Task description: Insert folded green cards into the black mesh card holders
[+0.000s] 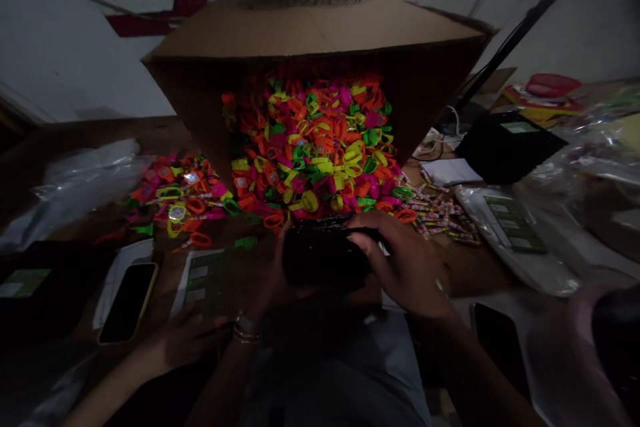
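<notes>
Both of my hands hold a black object low in the middle of the view; it is too dark to name. My left hand, with bangles at the wrist, grips its left side from behind and is mostly hidden. My right hand curls over its top right edge. Just beyond it, a big cardboard box lies on its side and spills a heap of bright plastic toy rings in orange, pink, yellow and green onto the wooden table.
A smaller heap of the toys lies to the left, wrapped sticks to the right. A phone and printed sheets lie at front left, near another person's hand. Clear plastic bags and a black box flank the table.
</notes>
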`<action>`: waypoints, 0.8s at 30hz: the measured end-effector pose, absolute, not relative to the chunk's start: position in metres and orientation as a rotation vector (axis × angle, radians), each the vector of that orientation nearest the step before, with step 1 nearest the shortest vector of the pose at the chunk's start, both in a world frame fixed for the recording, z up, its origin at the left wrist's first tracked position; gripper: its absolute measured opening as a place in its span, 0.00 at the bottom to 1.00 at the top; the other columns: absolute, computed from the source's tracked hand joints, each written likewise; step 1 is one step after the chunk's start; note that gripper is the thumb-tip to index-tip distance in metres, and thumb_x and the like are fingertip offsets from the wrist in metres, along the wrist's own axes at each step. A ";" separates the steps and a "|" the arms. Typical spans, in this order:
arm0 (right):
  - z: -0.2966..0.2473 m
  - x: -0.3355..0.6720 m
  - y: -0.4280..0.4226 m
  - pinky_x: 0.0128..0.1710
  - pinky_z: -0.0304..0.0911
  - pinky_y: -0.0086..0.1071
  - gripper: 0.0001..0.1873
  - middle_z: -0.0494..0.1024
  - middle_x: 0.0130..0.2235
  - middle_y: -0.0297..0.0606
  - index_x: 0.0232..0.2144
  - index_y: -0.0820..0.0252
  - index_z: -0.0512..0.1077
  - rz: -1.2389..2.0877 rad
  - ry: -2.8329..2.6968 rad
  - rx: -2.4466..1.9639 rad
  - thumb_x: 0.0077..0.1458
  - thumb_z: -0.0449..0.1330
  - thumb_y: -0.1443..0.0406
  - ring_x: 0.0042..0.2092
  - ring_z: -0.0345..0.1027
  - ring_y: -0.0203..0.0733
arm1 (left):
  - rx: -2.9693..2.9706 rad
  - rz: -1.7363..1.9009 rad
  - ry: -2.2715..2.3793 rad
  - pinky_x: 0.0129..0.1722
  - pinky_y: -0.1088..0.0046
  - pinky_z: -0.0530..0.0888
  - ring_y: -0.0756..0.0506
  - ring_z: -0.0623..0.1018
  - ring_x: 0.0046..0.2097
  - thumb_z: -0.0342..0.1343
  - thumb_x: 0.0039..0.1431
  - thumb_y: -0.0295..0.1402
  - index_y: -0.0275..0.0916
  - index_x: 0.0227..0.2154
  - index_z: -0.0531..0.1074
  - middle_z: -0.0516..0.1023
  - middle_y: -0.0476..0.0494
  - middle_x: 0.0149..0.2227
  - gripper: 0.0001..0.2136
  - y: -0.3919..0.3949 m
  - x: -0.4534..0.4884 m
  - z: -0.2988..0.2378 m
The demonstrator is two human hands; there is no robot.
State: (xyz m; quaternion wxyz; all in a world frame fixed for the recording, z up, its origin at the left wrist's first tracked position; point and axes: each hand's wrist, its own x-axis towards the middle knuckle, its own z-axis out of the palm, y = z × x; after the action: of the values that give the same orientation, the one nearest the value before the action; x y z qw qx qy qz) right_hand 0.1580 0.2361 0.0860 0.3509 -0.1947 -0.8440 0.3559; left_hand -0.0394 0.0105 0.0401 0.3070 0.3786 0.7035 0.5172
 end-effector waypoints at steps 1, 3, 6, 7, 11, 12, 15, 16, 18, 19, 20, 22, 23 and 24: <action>0.083 0.155 0.237 0.38 0.67 0.33 0.05 0.78 0.36 0.39 0.38 0.54 0.70 0.949 -2.192 -0.478 0.61 0.55 0.63 0.39 0.73 0.42 | 0.997 1.365 1.867 0.62 0.50 0.62 0.29 0.57 0.66 0.65 0.39 0.56 0.47 0.56 0.67 0.68 0.40 0.60 0.39 -0.005 -0.047 0.045; 0.073 0.151 0.240 0.38 0.67 0.33 0.05 0.77 0.36 0.38 0.38 0.55 0.69 1.082 -2.180 -0.457 0.60 0.56 0.62 0.38 0.72 0.42 | 0.999 1.361 1.872 0.61 0.52 0.64 0.28 0.57 0.66 0.69 0.32 0.54 0.52 0.54 0.69 0.72 0.44 0.58 0.40 -0.023 -0.054 0.049; 0.056 0.152 0.244 0.40 0.67 0.33 0.06 0.78 0.37 0.37 0.37 0.55 0.70 1.336 -2.067 -0.541 0.56 0.60 0.61 0.39 0.73 0.41 | 1.000 1.409 1.862 0.62 0.52 0.64 0.29 0.55 0.67 0.69 0.31 0.55 0.54 0.56 0.66 0.69 0.44 0.59 0.44 0.000 -0.041 0.039; 0.050 0.154 0.245 0.41 0.67 0.34 0.07 0.79 0.37 0.37 0.36 0.55 0.71 1.362 -2.014 -0.575 0.55 0.62 0.61 0.40 0.72 0.42 | 1.006 1.424 1.853 0.62 0.52 0.63 0.29 0.54 0.68 0.69 0.32 0.56 0.54 0.58 0.64 0.68 0.44 0.61 0.46 0.017 -0.033 0.033; 0.023 0.167 0.242 0.42 0.64 0.36 0.09 0.78 0.35 0.36 0.33 0.55 0.73 1.422 -1.773 -0.768 0.48 0.67 0.60 0.40 0.71 0.44 | 1.055 1.420 1.808 0.65 0.51 0.58 0.30 0.54 0.68 0.72 0.31 0.50 0.45 0.65 0.50 0.60 0.35 0.65 0.57 0.087 -0.005 0.003; 0.017 0.169 0.241 0.40 0.64 0.35 0.10 0.77 0.34 0.35 0.32 0.55 0.73 1.485 -1.689 -0.822 0.47 0.67 0.60 0.38 0.70 0.43 | 1.076 1.425 1.787 0.65 0.51 0.57 0.30 0.55 0.67 0.72 0.32 0.49 0.42 0.67 0.45 0.58 0.32 0.65 0.59 0.097 -0.002 -0.002; 0.010 0.166 0.237 0.37 0.63 0.32 0.13 0.73 0.31 0.31 0.32 0.55 0.72 1.588 -1.441 -0.899 0.45 0.67 0.58 0.35 0.67 0.39 | 1.107 1.469 1.727 0.66 0.51 0.55 0.31 0.56 0.67 0.70 0.38 0.47 0.38 0.67 0.39 0.54 0.29 0.67 0.58 0.108 0.002 -0.005; 0.012 0.163 0.237 0.37 0.62 0.32 0.14 0.73 0.31 0.31 0.34 0.55 0.72 1.589 -1.383 -0.905 0.45 0.67 0.58 0.35 0.67 0.39 | 1.082 1.498 1.719 0.66 0.52 0.55 0.31 0.56 0.67 0.69 0.40 0.46 0.39 0.67 0.39 0.53 0.31 0.67 0.57 0.106 0.004 -0.004; 0.018 0.154 0.240 0.38 0.63 0.32 0.18 0.74 0.31 0.31 0.38 0.55 0.72 1.654 -1.325 -0.903 0.44 0.68 0.56 0.36 0.68 0.40 | 0.935 1.572 1.712 0.67 0.55 0.56 0.32 0.55 0.68 0.69 0.40 0.44 0.43 0.67 0.44 0.54 0.37 0.68 0.54 0.099 0.009 0.001; 0.021 0.150 0.243 0.40 0.63 0.33 0.20 0.75 0.32 0.32 0.39 0.55 0.72 1.732 -1.328 -0.909 0.43 0.67 0.54 0.37 0.69 0.41 | 0.803 1.606 1.705 0.66 0.56 0.58 0.33 0.57 0.67 0.69 0.41 0.43 0.44 0.66 0.47 0.57 0.40 0.67 0.51 0.095 0.013 0.003; 0.023 0.147 0.246 0.41 0.64 0.34 0.22 0.77 0.34 0.34 0.39 0.56 0.73 1.820 -1.340 -0.929 0.43 0.67 0.53 0.39 0.70 0.42 | 0.634 1.613 1.689 0.65 0.56 0.61 0.33 0.60 0.66 0.68 0.41 0.43 0.45 0.65 0.50 0.61 0.41 0.65 0.48 0.090 0.018 0.004; 0.019 0.142 0.248 0.43 0.64 0.36 0.25 0.78 0.37 0.38 0.37 0.59 0.74 1.964 -1.374 -1.004 0.40 0.68 0.50 0.41 0.71 0.44 | 0.267 1.527 1.623 0.59 0.54 0.69 0.32 0.69 0.60 0.66 0.45 0.44 0.42 0.61 0.60 0.72 0.40 0.58 0.40 0.078 0.028 0.002; 0.014 0.143 0.247 0.43 0.65 0.37 0.26 0.79 0.37 0.39 0.36 0.61 0.74 2.002 -1.385 -1.058 0.38 0.68 0.50 0.40 0.71 0.45 | 0.129 1.465 1.580 0.57 0.53 0.72 0.32 0.73 0.57 0.64 0.47 0.46 0.39 0.59 0.64 0.76 0.38 0.53 0.36 0.071 0.032 -0.001; 0.007 0.144 0.244 0.42 0.65 0.38 0.26 0.79 0.37 0.39 0.35 0.61 0.74 2.013 -1.387 -1.119 0.37 0.68 0.50 0.40 0.71 0.45 | 0.039 1.417 1.542 0.55 0.52 0.73 0.31 0.75 0.54 0.63 0.49 0.47 0.37 0.56 0.67 0.78 0.37 0.50 0.33 0.063 0.036 -0.004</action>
State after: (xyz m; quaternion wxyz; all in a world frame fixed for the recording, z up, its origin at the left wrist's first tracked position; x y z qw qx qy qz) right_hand 0.1442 0.2439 0.0073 0.2247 -0.4058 -0.5026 0.7295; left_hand 0.0355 0.0629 -0.0041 0.5000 0.0161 0.6374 0.5860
